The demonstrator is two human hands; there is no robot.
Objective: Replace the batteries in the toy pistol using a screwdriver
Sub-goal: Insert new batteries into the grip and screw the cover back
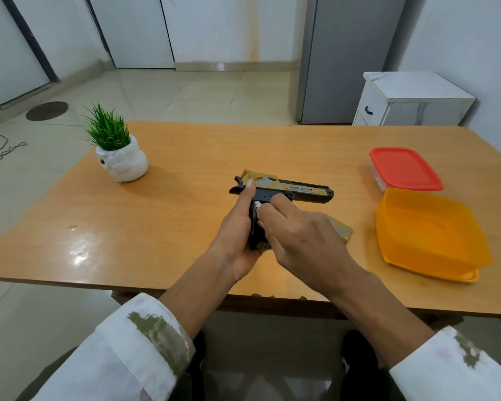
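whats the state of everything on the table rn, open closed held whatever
toy pistol: held, barrel pointing right, battery bay open
battery: partly in the bay, fingertips on it
gold cover panel: off the pistol, lying on the table
red-lidded box: closed
orange box: open, nothing visible inside
potted plant: upright

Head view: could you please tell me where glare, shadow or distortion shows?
Head view: glare on the table, near left; soft shadow right of the plant pot; wide-angle bending curves the table edges; small print on the pistol is blurred.
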